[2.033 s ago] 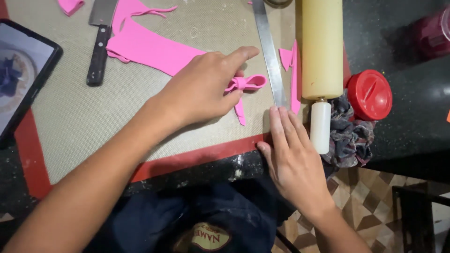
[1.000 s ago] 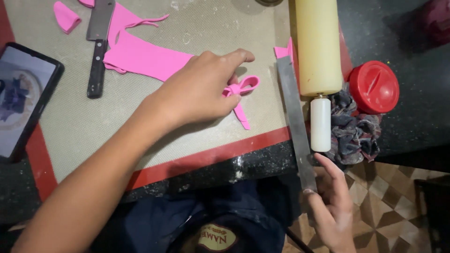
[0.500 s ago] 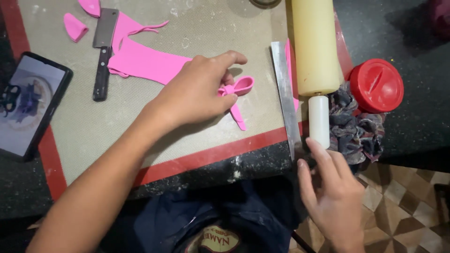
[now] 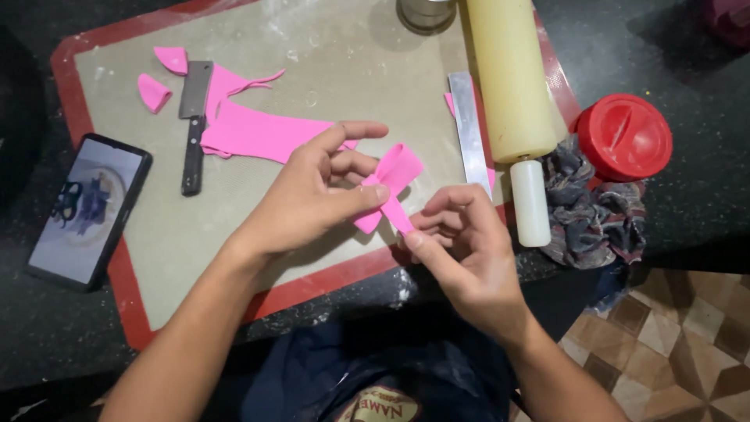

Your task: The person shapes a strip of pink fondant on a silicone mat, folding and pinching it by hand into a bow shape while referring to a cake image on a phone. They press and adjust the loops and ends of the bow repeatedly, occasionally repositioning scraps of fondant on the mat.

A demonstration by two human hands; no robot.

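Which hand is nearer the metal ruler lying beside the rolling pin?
Right. The right hand sits just below the metal ruler's near end; the left hand, pinching the pink bow, is farther off to its left.

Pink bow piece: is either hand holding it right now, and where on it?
Yes. The left hand pinches the pink bow piece at its gathered middle; the right hand holds its lower tail.
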